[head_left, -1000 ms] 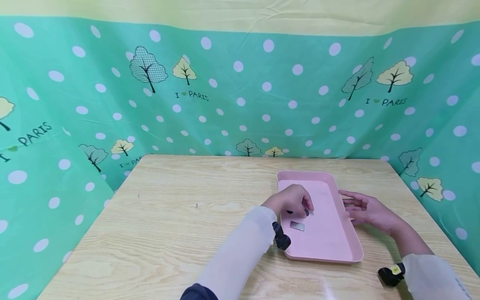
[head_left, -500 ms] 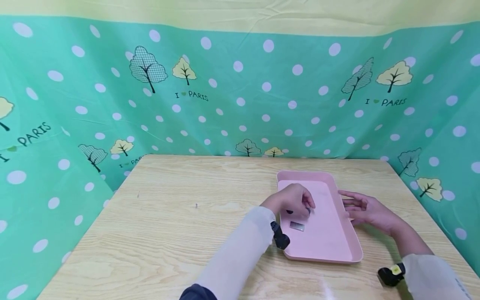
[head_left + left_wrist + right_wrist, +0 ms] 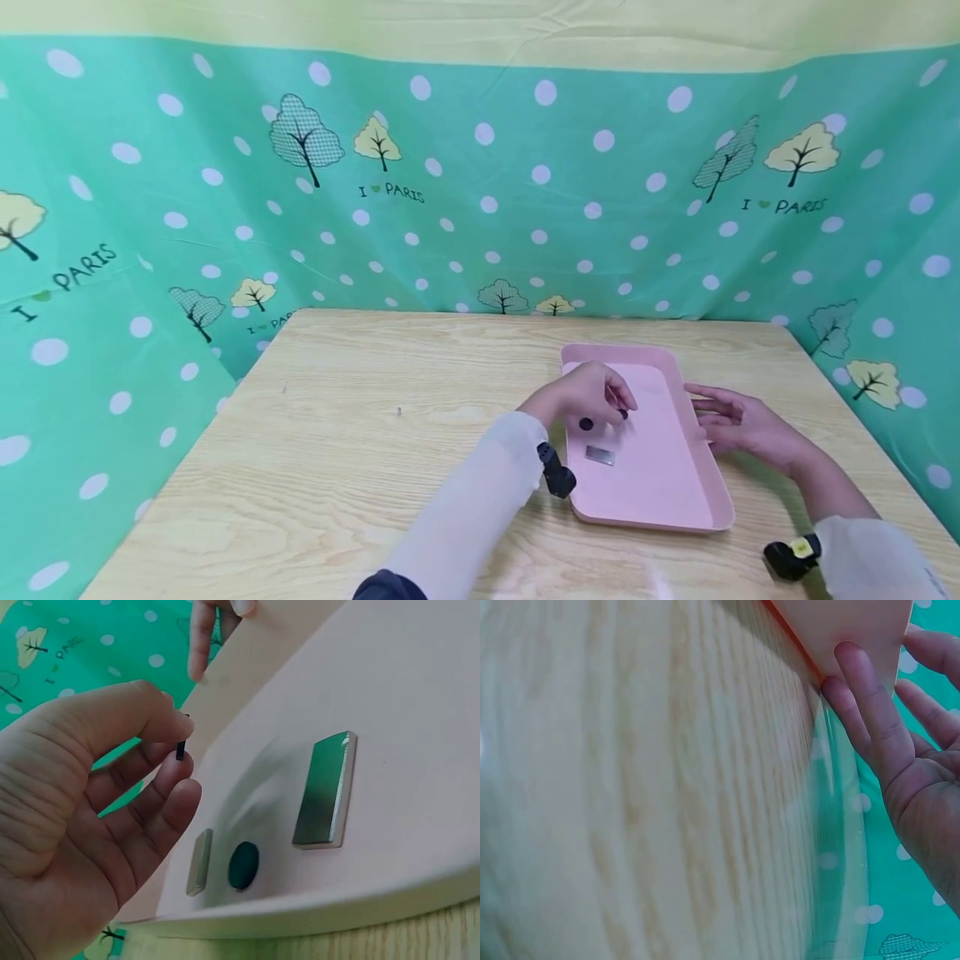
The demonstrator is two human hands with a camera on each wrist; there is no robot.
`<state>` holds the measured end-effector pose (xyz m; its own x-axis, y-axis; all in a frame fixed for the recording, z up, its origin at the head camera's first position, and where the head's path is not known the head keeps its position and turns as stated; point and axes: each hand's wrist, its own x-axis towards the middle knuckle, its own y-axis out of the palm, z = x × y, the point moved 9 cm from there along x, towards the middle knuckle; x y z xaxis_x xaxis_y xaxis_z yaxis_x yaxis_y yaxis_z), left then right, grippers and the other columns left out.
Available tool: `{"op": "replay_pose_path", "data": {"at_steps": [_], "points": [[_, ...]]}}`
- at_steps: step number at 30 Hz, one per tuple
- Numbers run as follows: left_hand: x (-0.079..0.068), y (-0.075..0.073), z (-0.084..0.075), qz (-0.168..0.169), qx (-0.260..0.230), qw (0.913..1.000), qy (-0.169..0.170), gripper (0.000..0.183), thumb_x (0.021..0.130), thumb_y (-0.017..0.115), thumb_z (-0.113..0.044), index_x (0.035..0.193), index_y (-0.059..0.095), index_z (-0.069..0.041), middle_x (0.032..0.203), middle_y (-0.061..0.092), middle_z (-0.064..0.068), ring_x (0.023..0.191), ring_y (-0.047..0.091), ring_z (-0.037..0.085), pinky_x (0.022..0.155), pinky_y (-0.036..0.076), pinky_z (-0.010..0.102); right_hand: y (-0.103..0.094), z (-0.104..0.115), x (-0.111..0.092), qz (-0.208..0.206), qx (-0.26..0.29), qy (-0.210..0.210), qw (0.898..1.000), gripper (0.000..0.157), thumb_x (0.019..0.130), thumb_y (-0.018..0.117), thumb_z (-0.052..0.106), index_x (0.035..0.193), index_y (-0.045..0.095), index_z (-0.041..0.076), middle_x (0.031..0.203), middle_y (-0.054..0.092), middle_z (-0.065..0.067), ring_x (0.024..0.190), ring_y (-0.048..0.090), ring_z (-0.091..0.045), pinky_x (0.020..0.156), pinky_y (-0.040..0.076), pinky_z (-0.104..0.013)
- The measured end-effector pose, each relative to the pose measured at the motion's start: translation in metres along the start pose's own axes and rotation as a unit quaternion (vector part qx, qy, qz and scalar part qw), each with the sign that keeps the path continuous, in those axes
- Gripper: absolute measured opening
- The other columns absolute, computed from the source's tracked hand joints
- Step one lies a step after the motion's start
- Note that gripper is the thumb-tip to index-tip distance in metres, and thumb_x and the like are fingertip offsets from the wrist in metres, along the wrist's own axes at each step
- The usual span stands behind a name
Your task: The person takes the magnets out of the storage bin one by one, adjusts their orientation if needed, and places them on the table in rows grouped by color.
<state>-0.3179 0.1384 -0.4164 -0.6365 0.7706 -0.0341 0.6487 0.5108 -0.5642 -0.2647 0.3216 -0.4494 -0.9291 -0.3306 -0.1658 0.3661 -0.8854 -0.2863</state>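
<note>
Protruding from left grip (image 3: 588,394) — disc (image 3: 181,748), apparently

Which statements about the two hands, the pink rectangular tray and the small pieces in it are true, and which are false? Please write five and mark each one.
1. The pink rectangular tray rests on the light wooden table. True.
2. The left hand pinches a small, thin black piece. True.
3. The right hand lies flat on the tray's floor. False: its fingers touch the outer side of the tray's wall.
4. The flat, round black disc lies between two silvery rectangular blocks, touching neither. True.
5. Both silvery blocks show in the head view. False: only one shows there; the left wrist view shows two.
</note>
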Motion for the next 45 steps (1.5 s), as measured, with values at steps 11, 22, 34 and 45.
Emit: {"op": "replay_pose_path", "data": {"at_steps": [11,22,34,45], "points": [[-0.011,-0.009,-0.01,-0.01,-0.005,0.9997,0.023,0.018,0.079,0.074,0.006,0.096,0.073,0.002,0.079,0.068,-0.005,0.073,0.061,0.0,0.072,0.051,0.013,-0.001,-0.002,0.0,0.0,-0.006,-0.002,1.0,0.073,0.094,0.064,0.012,0.152,0.021,-0.003,0.147,0.028,-0.038,0.106,0.059,0.001,0.082,0.057,-0.041],[-0.034,-0.017,-0.026,-0.01,-0.004,0.9983,0.057,0.019,0.077,0.074,0.005,0.096,0.072,0.003,0.08,0.067,-0.005,0.075,0.06,0.002,0.072,0.052,0.014,0.001,0.001,-0.002,-0.003,0.003,-0.015,1.0,0.071,0.095,0.062,0.008,0.151,0.021,-0.005,0.145,0.029,-0.04,0.105,0.059,0.0,0.08,0.057,-0.04],[-0.053,-0.027,-0.032,-0.02,0.017,0.9969,0.074,0.022,0.076,0.073,0.003,0.098,0.073,0.001,0.083,0.068,-0.005,0.077,0.06,0.002,0.073,0.052,0.015,0.002,0.004,-0.001,0.002,0.01,-0.029,1.0,0.068,0.095,0.061,0.005,0.15,0.023,-0.005,0.142,0.033,-0.041,0.107,0.061,-0.003,0.08,0.057,-0.04],[-0.069,-0.035,-0.025,-0.054,0.007,0.9954,0.079,0.018,0.076,0.074,0.004,0.092,0.074,-0.002,0.091,0.071,0.007,0.078,0.063,0.009,0.07,0.054,0.018,0.002,0.002,-0.002,0.001,0.014,-0.028,1.0,0.067,0.095,0.06,0.004,0.15,0.024,-0.004,0.14,0.04,-0.036,0.107,0.061,-0.005,0.08,0.057,-0.04]]}}
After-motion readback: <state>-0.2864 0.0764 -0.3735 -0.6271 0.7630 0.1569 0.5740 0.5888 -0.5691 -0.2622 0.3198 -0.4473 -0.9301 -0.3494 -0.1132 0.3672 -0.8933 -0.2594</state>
